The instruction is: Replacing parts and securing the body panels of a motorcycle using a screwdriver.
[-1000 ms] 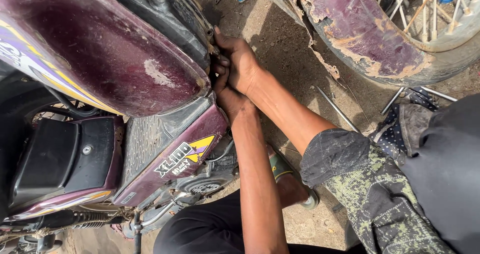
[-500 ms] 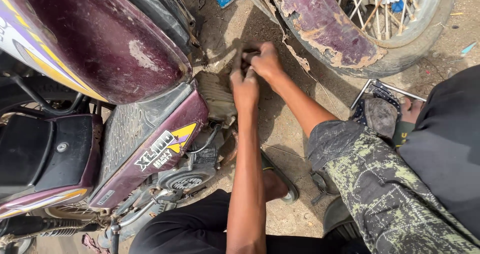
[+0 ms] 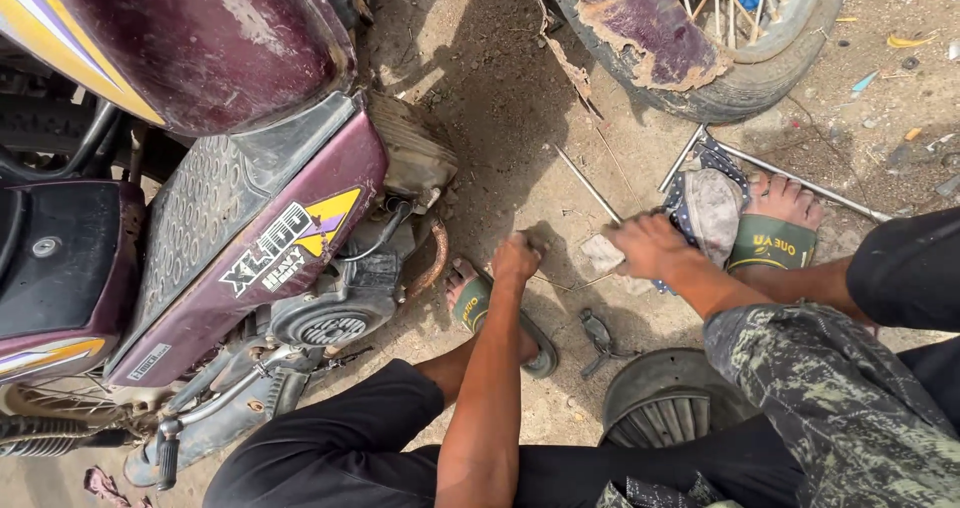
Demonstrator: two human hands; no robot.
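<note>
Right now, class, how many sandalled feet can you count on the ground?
2. The left foot rests beside the motorcycle engine, just under the left hand. The right foot lies past the right hand, near the front wheel. None appear hidden.

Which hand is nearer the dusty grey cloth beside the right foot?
Right. The right hand sits just beside the dusty grey cloth, possibly touching; the left hand, a closed fist, is farther off toward the motorcycle.

The left hand (image 3: 516, 259) sits at the middle of the frame, curled into a loose fist, its bare forearm running straight up from the lower centre. The right hand (image 3: 648, 248) lies just right of it, fingers bent downward, wrist angling back to a camouflage-patterned sleeve at lower right. The two hands are near but apart.
</note>
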